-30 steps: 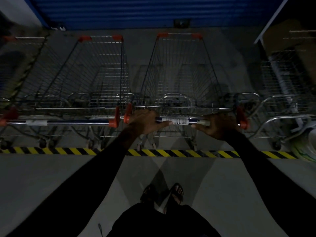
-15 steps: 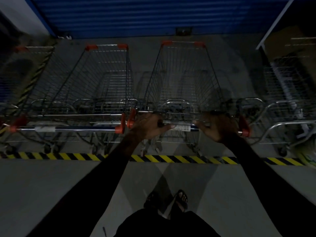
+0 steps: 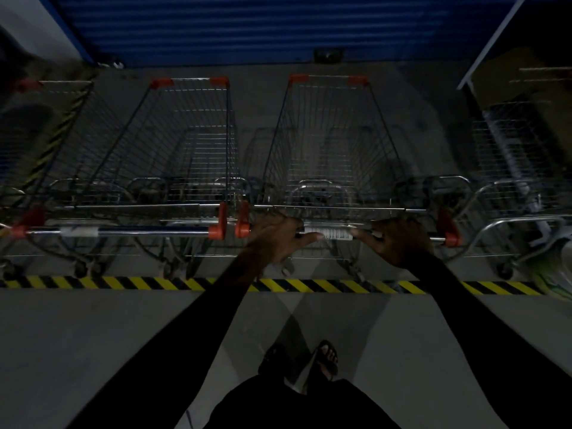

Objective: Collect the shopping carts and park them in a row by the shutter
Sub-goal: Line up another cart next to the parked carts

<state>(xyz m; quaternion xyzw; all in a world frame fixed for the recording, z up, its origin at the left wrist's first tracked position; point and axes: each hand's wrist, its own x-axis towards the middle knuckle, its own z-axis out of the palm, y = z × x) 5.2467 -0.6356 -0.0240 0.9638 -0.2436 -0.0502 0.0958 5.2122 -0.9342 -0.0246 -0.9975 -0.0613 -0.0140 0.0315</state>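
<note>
The blue shutter (image 3: 278, 26) fills the far wall, and the row of carts noses toward it from beyond the yellow-and-black floor stripe (image 3: 154, 283). The cart being parked (image 3: 328, 144) sits right of centre, its orange handle end almost touching that of the neighbouring cart (image 3: 185, 144) on its left, with another cart (image 3: 520, 168) at the right edge. Over the last second it has barely shifted; it looks settled in line. What has changed is the grip. The left hand (image 3: 275, 239) now lies on the handle bar (image 3: 329, 234) with its fingers loosening, thumb stretched along the label. The right hand (image 3: 399, 241) has relaxed open, touching the bar rather than clasping it. I judge this cart parked and about to be released.
</note>
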